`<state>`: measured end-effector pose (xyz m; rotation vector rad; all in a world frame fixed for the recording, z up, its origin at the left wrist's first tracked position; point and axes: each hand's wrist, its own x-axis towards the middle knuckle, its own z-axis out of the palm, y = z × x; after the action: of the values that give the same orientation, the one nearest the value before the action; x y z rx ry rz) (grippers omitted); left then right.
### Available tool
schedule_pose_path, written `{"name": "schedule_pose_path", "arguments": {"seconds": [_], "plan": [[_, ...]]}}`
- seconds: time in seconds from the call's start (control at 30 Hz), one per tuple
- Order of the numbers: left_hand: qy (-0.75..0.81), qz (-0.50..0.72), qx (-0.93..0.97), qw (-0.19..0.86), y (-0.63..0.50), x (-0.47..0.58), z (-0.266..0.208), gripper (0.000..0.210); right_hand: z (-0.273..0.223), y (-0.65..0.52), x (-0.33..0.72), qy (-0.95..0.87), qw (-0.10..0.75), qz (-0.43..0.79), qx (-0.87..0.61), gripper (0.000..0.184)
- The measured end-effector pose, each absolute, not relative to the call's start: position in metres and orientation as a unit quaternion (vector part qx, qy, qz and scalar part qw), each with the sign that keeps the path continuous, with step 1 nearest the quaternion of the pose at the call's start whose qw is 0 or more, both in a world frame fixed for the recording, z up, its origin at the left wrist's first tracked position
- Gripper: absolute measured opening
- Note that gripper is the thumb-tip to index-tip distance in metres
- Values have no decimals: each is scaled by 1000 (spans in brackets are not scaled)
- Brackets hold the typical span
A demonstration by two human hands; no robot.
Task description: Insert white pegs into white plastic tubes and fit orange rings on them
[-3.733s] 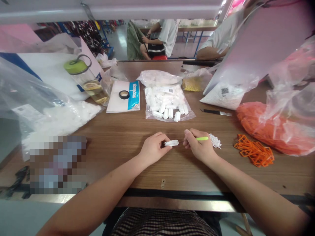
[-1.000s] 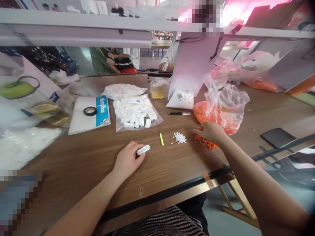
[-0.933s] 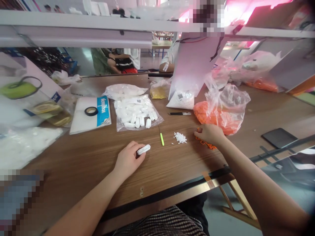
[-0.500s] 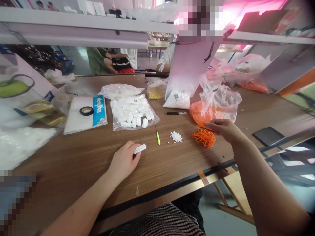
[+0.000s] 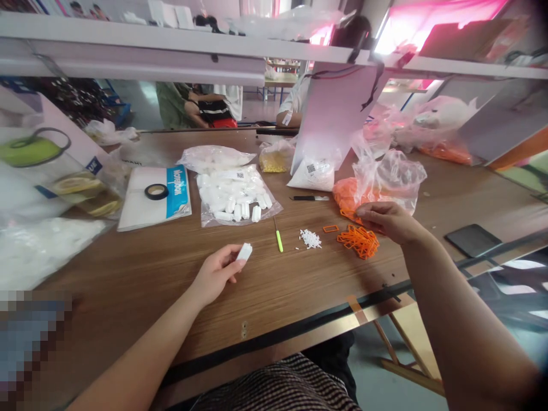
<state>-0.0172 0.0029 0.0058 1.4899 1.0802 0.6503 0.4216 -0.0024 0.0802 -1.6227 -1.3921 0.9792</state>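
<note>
My left hand (image 5: 218, 268) grips a small white plastic block (image 5: 244, 252) between thumb and fingers, just above the table. My right hand (image 5: 385, 218) is closed in a pinch over the near edge of the orange bag (image 5: 349, 197); whether its fingertips hold anything I cannot make out. Below them lies a heap of thin orange rectangular frames (image 5: 359, 242). One single orange frame (image 5: 330, 229) rests apart, left of the heap. Beside it is a small pile of tiny white pieces (image 5: 310, 239). A hook-like tool with a yellow-green handle (image 5: 279, 241) lies between the hands.
An open bag of white blocks (image 5: 231, 194), a knife (image 5: 310, 198), and a white bag with a printed code (image 5: 314, 174) stand farther back. Black tape (image 5: 156, 192) sits on a notebook (image 5: 135, 197). A black flat object (image 5: 473, 238) is at right. People sit beyond the table.
The single orange frame now lies apart from the heap, where bare table showed before. My left hand has turned the white block more upright. My right hand has shifted slightly up.
</note>
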Motion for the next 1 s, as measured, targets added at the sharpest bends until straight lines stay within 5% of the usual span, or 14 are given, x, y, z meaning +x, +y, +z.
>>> {"name": "schedule_pose_path", "arguments": {"seconds": [0.17, 0.3, 0.43, 0.57, 1.0], "plan": [[364, 318, 471, 738, 1, -13, 12, 45, 83, 5, 362, -615, 383, 493, -481, 21], [279, 342, 402, 802, -3, -12, 12, 58, 85, 8, 285, -705, 347, 450, -425, 19], [260, 359, 383, 811, -4, -11, 9, 51, 70, -3, 217, -806, 345, 204, -436, 16], [272, 383, 383, 796, -4, -9, 8, 46, 48, -17, 188, -843, 321, 83, -424, 18], [302, 405, 427, 750, -7, -2, 5, 50, 42, -23, 191, -856, 361, 99, -357, 11]]}}
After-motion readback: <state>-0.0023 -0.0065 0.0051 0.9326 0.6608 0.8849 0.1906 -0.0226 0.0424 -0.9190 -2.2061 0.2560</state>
